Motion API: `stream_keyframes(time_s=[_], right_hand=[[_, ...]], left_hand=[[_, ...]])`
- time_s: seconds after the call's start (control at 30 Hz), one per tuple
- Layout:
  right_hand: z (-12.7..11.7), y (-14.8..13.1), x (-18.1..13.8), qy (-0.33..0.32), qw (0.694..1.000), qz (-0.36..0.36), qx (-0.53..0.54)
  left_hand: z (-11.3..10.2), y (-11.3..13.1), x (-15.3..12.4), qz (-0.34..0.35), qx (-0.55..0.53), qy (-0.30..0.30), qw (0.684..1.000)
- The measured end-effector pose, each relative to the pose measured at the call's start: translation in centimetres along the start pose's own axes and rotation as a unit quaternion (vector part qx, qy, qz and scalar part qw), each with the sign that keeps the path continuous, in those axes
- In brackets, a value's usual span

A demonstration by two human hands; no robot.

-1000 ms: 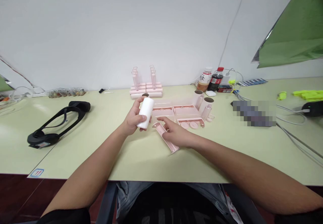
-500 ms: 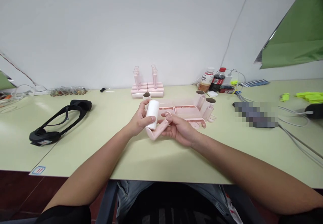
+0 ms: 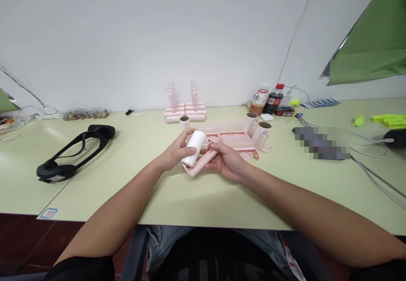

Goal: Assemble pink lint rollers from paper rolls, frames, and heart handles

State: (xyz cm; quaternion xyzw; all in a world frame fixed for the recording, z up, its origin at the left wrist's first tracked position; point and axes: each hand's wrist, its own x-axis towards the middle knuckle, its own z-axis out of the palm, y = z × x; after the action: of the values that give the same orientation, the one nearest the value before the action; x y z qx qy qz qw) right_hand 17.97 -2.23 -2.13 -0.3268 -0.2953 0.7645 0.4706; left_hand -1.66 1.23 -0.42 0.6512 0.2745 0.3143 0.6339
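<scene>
My left hand (image 3: 176, 151) is closed round a white lint roller refill (image 3: 196, 143), which leans up to the right. My right hand (image 3: 230, 162) grips a pale pink lint roller handle (image 3: 203, 162), thumb and fingers near its looped end. The lower end of the refill meets the bent pink part; whether it sits on it is hard to see. Behind my hands lie open pink cases (image 3: 234, 139), partly hidden by them. White refills with brown cores stand around these, one at the left (image 3: 184, 121) and one at the right (image 3: 264, 132).
At the wall stand pink cases with upright handles (image 3: 185, 114). Bottles (image 3: 274, 99), cables and a blurred dark object (image 3: 320, 143) are on the right. A black headset strap (image 3: 76, 154) lies left, with small bagged items (image 3: 85, 114) behind it.
The white refill has tilted further right, its lower end shifting left along the pink part. My right hand has turned the handle slightly. Both hands keep their hold.
</scene>
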Motion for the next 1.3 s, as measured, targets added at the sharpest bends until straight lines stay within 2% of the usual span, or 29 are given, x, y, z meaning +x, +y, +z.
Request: stream_keyframes(time_s=[0.17, 0.37, 0.53, 0.73, 0.83, 0.93, 1.07, 1.13, 1.3], right_hand=[[-0.2, 0.2, 0.1, -0.019, 1.0, -0.012, -0.015], [-0.2, 0.4, 0.0, -0.057, 0.997, -0.017, -0.043], [0.1, 0.5, -0.4, -0.103, 0.994, -0.004, -0.045], [0.3, 0.5, -0.6, -0.108, 0.993, 0.024, -0.035], [0.0, 0.5, -0.6, -0.134, 0.989, 0.028, -0.061], [-0.4, 0.5, -0.5, -0.151, 0.984, 0.038, -0.091], [-0.7, 0.5, -0.4, -0.123, 0.983, 0.049, -0.126], [-0.7, 0.6, -0.4, -0.122, 0.98, 0.047, -0.148], [-0.9, 0.8, -0.1, -0.122, 0.965, 0.014, -0.233]], left_hand=[[0.0, 0.2, -0.1, -0.015, 0.007, -0.018, 1.0], [-0.4, 0.6, -0.5, 0.005, 0.067, -0.049, 0.997], [-1.2, 0.9, -0.8, 0.007, 0.138, -0.093, 0.986], [-1.8, 1.8, -1.2, -0.008, 0.183, -0.147, 0.972], [-1.7, 2.2, -1.2, 0.006, 0.206, -0.179, 0.962], [-1.2, 2.1, -1.2, 0.023, 0.259, -0.168, 0.951], [-0.1, 1.7, -1.1, 0.01, 0.356, -0.093, 0.93], [0.4, 1.6, -1.1, 0.009, 0.4, -0.074, 0.913], [1.0, 1.9, -1.2, 0.025, 0.455, -0.123, 0.881]])
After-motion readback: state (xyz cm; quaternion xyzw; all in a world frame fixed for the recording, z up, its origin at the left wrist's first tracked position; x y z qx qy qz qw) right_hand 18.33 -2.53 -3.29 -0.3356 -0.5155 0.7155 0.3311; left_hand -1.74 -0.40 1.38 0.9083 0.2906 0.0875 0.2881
